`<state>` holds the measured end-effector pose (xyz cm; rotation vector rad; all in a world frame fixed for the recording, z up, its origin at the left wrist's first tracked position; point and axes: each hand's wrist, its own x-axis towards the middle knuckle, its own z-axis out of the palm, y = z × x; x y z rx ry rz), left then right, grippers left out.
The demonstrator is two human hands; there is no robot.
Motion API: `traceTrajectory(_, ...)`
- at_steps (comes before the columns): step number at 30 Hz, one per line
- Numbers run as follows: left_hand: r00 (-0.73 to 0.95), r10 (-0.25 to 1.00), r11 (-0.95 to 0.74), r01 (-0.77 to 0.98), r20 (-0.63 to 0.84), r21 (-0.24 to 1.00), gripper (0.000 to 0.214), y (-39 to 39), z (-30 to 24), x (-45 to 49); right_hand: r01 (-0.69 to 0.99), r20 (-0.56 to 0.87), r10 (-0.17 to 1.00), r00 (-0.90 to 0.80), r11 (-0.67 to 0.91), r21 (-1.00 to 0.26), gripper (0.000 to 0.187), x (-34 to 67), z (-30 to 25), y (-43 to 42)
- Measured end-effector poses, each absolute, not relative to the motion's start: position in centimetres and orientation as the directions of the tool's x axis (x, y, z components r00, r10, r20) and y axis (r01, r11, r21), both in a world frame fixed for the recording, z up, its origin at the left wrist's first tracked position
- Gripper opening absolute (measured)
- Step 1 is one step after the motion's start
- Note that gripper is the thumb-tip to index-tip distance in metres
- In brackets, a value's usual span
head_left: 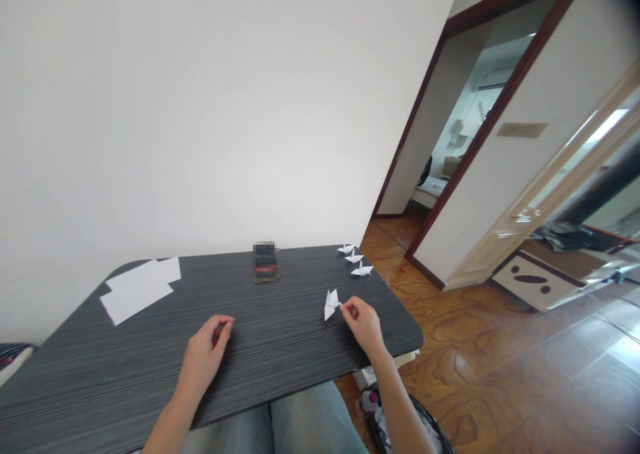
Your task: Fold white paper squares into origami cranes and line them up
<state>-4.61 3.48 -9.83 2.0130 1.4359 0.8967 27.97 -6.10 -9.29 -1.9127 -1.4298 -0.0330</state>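
Note:
Between the thumb and fingertips of my right hand (pixel 363 322) is one pointed end of a white paper crane (pixel 331 304), its wings spread, over the right half of the dark table (pixel 260 347). My left hand (pixel 207 351) rests near the front of the table, its fingers curled in and thumb close to the index finger; nothing shows in it. Three more folded paper cranes stand in a row at the back right corner: a near one (pixel 362 269), a middle one (pixel 355 257) and a far one (pixel 345 248).
Several white paper sheets (pixel 137 291) lie overlapping at the table's left. A blurred-out dark phone-like object (pixel 265 262) lies at the back middle, near the white wall (pixel 225 107). Below the right edge is a bin (pixel 430 427) with a bottle (pixel 369 401) beside it.

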Motion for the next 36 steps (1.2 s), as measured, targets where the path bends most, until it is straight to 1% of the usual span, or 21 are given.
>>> traceTrajectory(5, 0.231, 0.949, -0.314, 0.613, 0.216, 0.725, 0.03, 3.6, -10.0, -4.8, 0.771, 0.442, 0.669, 0.598, -0.328, -0.546, 0.024, 31.3, -9.2, -6.3)
traceTrajectory(10, 0.226, 0.953, -0.3, 0.604, 0.203, 0.739, 0.031, 3.8, -10.1, -4.9, 0.689, 0.407, 0.563, 0.72, -0.506, -0.519, 0.02, 34.9, -9.1, -6.2)
traceTrajectory(11, 0.225, 0.954, -0.298, 0.605, 0.2, 0.739, 0.031, 3.8, -10.1, -4.9, 0.68, 0.402, 0.553, 0.73, -0.522, -0.515, 0.02, 35.4, -9.3, -6.2)
traceTrajectory(23, 0.223, 0.956, -0.289, 0.606, 0.191, 0.741, 0.031, 3.7, -10.0, -4.9, 0.649, 0.34, 0.56, 0.756, -0.567, -0.508, 0.02, 37.4, -10.7, -4.9)
traceTrajectory(36, 0.23, 0.95, -0.308, 0.604, 0.209, 0.735, 0.03, 3.7, -10.1, -5.0, 0.638, 0.348, 0.541, 0.766, -0.571, -0.516, 0.019, 37.1, -10.6, -5.0)
